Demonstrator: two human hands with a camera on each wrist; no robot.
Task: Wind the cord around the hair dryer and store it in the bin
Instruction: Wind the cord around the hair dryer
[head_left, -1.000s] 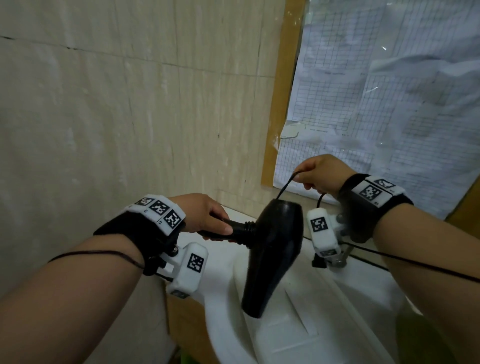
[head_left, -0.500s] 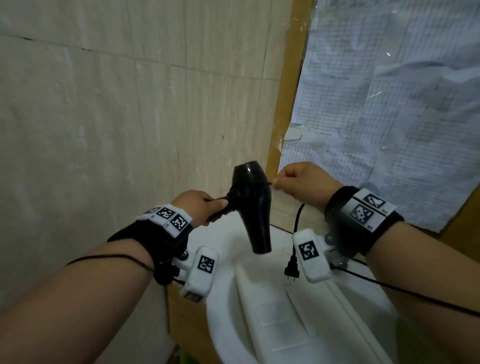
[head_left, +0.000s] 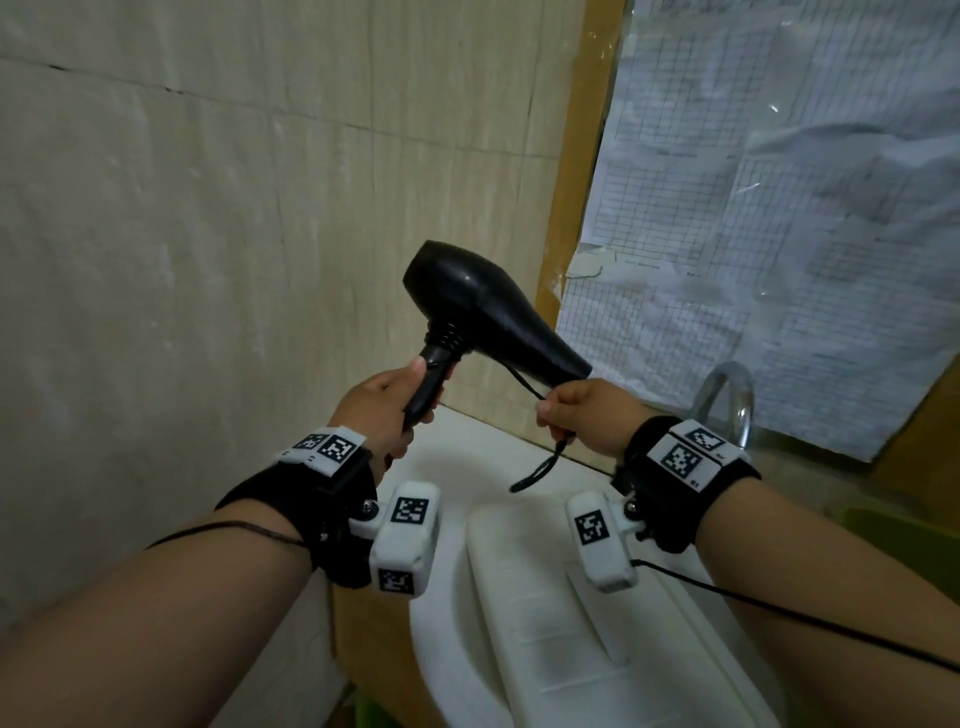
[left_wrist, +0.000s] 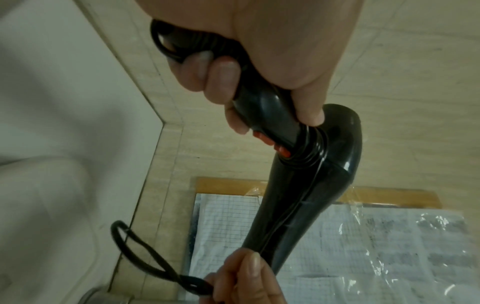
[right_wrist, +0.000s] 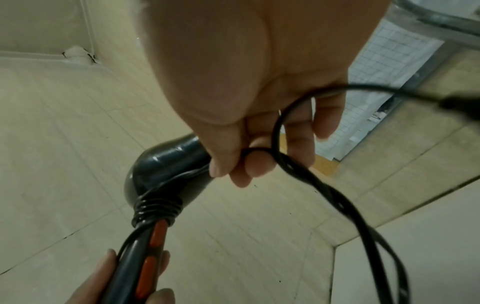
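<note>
A black hair dryer (head_left: 483, 306) with red switches is held up in front of the tiled wall, nozzle pointing right and down. My left hand (head_left: 389, 410) grips its handle (left_wrist: 262, 102). Several turns of black cord (right_wrist: 155, 207) are wound where the handle meets the body. My right hand (head_left: 582, 415) pinches the cord (head_left: 524, 387) just below the nozzle, and a loose loop (head_left: 537, 473) hangs under that hand. In the right wrist view the cord loop (right_wrist: 324, 185) trails off past the fingers (right_wrist: 259, 164). A white bin (head_left: 571, 623) lies below both hands.
A white basin (head_left: 441, 649) holds the bin. A chrome tap (head_left: 727, 395) stands just right of my right hand. Behind are a beige tiled wall (head_left: 208, 260) and a wood-framed panel covered by gridded paper under plastic (head_left: 779, 234).
The dryer has swung up and turned, its nozzle now pointing right instead of down. My right hand has dropped from above the dryer to below the nozzle, still holding the cord.
</note>
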